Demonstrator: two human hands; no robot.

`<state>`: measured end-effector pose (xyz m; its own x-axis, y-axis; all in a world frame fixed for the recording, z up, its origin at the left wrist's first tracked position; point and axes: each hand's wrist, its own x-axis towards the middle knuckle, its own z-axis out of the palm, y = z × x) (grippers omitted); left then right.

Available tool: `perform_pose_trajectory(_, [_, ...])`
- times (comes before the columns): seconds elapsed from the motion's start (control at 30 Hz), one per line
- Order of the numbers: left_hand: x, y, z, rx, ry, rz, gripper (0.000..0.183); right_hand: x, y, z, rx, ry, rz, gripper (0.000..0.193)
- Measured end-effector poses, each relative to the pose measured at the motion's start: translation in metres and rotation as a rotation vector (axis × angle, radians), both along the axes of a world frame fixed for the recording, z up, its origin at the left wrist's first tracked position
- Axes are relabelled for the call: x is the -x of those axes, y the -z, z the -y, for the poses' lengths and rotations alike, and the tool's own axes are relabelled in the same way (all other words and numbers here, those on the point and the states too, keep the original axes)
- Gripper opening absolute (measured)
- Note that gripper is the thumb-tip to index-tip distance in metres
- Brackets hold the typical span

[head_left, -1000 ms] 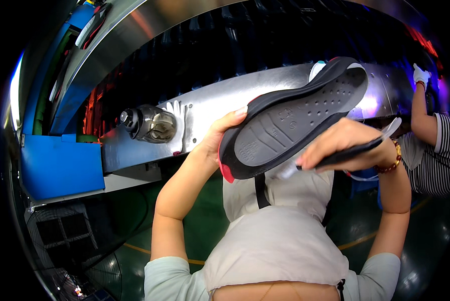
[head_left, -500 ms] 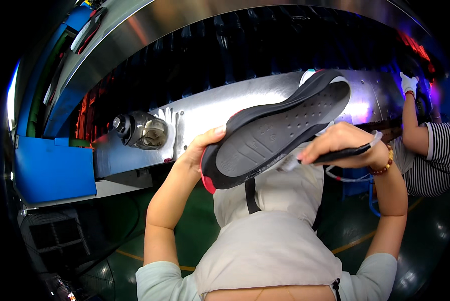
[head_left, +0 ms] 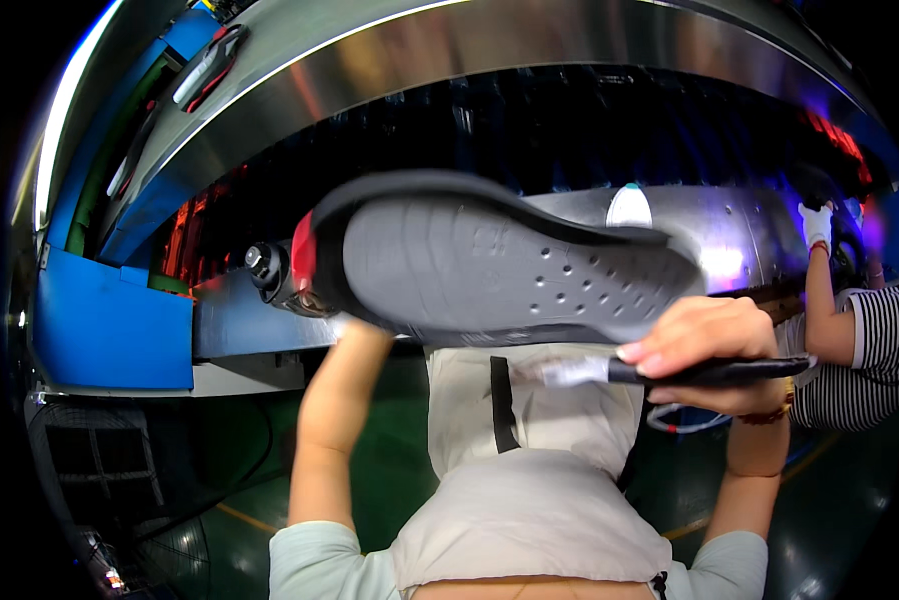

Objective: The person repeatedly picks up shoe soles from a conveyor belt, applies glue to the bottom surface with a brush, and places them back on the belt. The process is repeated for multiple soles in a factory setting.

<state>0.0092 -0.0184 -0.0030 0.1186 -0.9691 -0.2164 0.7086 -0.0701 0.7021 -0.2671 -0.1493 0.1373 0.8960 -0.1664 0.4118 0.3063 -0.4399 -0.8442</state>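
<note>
A shoe sole point(head_left: 449, 265), grey inside with a black rim and a red end, is held up level in front of me. My left hand point(head_left: 363, 338) grips it from behind near the red end; the fingers are hidden by the sole, and only the blurred wrist side shows. In my right hand point(head_left: 709, 345) is a brush point(head_left: 669, 371) with a black handle, held between thumb and fingers. Its pale bristles point left, just below the sole's lower edge; whether they touch the sole I cannot tell.
A dark bottle point(head_left: 265, 268) stands on the metal ledge point(head_left: 239, 325), partly behind the sole. Beside the sole's right end is a white rounded thing point(head_left: 629, 207). Another sole point(head_left: 210, 70) lies on the machine's upper left. A co-worker's gloved hand point(head_left: 815, 226) works at right.
The sole has turned from slanting to nearly level and swung left over the bottle. My right hand has lowered, and the brush has come away from the sole's edge.
</note>
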Motion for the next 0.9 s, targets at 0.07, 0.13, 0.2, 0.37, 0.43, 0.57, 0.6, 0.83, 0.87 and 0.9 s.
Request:
perform_pose_trajectory(0.07, [0.014,0.049,0.025,0.224,0.055,-0.33,0.074,-0.016,0.017,0.002,-0.079,0.105,0.068,0.024])
perform_pose_trajectory(0.13, [0.044,0.055,0.043,0.151,0.158,-0.679,0.088,-0.031,0.048,0.004,-0.362,0.225,-0.061,0.021])
perform_pose_trajectory(0.2, [0.054,0.056,0.056,-0.09,0.132,-0.523,0.099,-0.04,0.078,0.01,-0.581,0.354,-0.143,0.019])
perform_pose_trajectory(0.37, [0.062,0.051,0.068,-0.131,0.114,-0.392,0.105,-0.04,0.129,0.023,-0.818,0.516,-0.067,0.018])
perform_pose_trajectory(0.43, [0.058,0.049,0.07,-0.102,0.096,-0.41,0.1,-0.048,0.134,0.032,-0.84,0.552,-0.031,0.018])
perform_pose_trajectory(0.57, [0.059,0.039,0.075,-0.107,0.05,-0.429,0.094,-0.072,0.134,0.051,-0.834,0.644,0.074,0.018])
perform_pose_trajectory(0.6, [0.06,0.038,0.073,-0.1,0.048,-0.445,0.094,-0.078,0.131,0.053,-0.818,0.659,0.089,0.018])
perform_pose_trajectory(0.83, [0.072,0.031,0.074,-0.049,-0.015,-0.388,0.091,-0.116,0.113,0.039,-0.449,0.843,0.119,0.015])
perform_pose_trajectory(0.87, [0.076,0.028,0.075,-0.074,-0.035,-0.362,0.09,-0.115,0.114,0.034,-0.199,0.879,0.156,0.015])
perform_pose_trajectory(0.9, [0.077,0.026,0.074,-0.102,-0.061,-0.332,0.09,-0.116,0.116,0.028,0.048,0.903,0.19,0.015])
